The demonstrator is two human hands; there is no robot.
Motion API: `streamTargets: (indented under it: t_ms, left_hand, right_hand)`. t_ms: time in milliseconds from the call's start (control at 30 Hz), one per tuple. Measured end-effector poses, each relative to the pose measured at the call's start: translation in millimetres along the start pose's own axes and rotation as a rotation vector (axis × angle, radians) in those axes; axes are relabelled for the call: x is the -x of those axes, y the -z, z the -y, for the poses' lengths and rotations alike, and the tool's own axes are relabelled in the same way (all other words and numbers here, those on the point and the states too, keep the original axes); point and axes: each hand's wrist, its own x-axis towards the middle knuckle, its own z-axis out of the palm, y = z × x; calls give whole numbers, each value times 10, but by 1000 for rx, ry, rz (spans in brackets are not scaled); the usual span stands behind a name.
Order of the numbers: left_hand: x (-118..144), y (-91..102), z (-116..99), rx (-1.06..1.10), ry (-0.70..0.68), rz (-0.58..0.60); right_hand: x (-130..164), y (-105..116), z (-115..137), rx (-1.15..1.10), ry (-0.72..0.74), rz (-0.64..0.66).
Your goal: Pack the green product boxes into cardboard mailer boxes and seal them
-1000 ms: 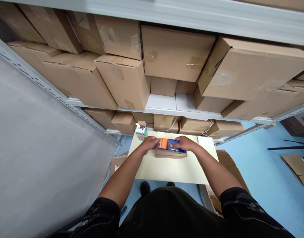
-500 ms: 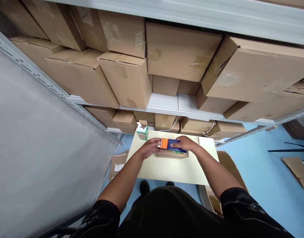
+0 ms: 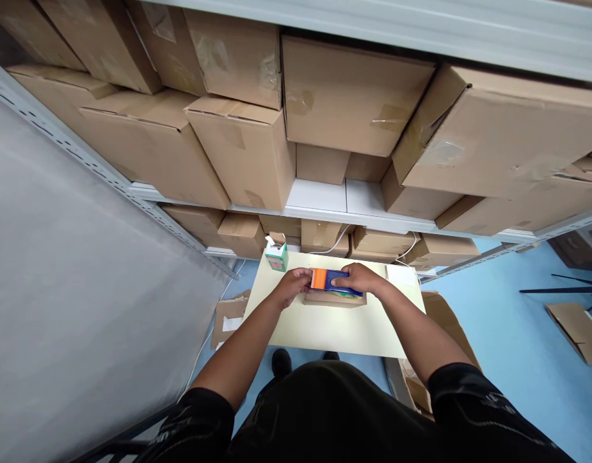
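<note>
A blue packet with an orange end is held over a small brown cardboard box on the pale yellow table. My right hand grips the blue part, its thumb lying across the top. At the orange end, my left hand is closed with curled fingers against the edge; the fingertips are partly hidden. A bit of green and yellow print shows along the packet's near side. To the left at the back stands a green-and-white carton with its top flaps up.
Shelves loaded with cardboard boxes rise beyond the table. A white sheet or flat box lies at the back right corner. Flattened cardboard is on the floor left, and an open carton stands right of the table.
My left fingers have curled in more at the orange end, covering the white bit seen there before. My right hand and the packet stay nearly in place; the view has shifted slightly.
</note>
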Motion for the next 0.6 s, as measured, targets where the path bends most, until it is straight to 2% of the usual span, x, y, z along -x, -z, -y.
streamTargets:
  t_ms: [200,267,367,500,600]
  left_hand:
    - [-16,-89,41,-299,-85,-235]
    - [-17,-5,52,-326,-81,-298]
    - [5,249,65,-355,-81,-387]
    - [53,520,165,-363,-78,-376]
    - [40,507,315,-360,-81,-372]
  right_hand:
    - [-30,41,120,102,-25,29]
    - [-14,101,127,155,-31,44]
    - [48,220,44,203,-65,28]
    - [133,307,-128,205,-104,0]
    - [154,290,-172,238,-113,-14]
